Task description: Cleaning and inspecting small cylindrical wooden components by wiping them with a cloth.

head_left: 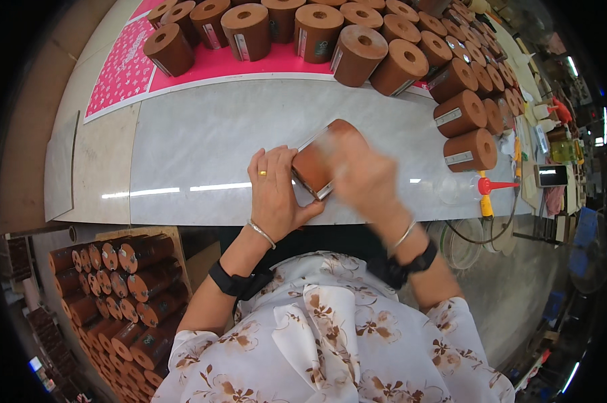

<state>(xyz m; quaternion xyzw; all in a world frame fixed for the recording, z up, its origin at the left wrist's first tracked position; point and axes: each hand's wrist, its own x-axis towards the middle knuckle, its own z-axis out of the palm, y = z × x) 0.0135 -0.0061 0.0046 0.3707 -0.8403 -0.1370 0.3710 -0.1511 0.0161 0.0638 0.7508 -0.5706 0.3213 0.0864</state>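
Observation:
Near the front of the grey tabletop [202, 141], a brown wooden-looking cylinder [312, 163] lies at a slant, with shiny metal-like strips along its edges. My left hand [276, 185] grips its left side, fingers behind and thumb toward the near end; a ring and a bangle show on this hand. Over the cylinder's right part is my right hand [370, 178], smeared by motion. Its fingers are too blurred to show whether they hold anything.
Several brown cylinders with centre holes [360, 54] stand on a pink printed sheet [233, 67] at the back and continue down the right. A bottle with a red nozzle [495, 186] lies at the right. More cylinders [145, 262] are stacked at lower left.

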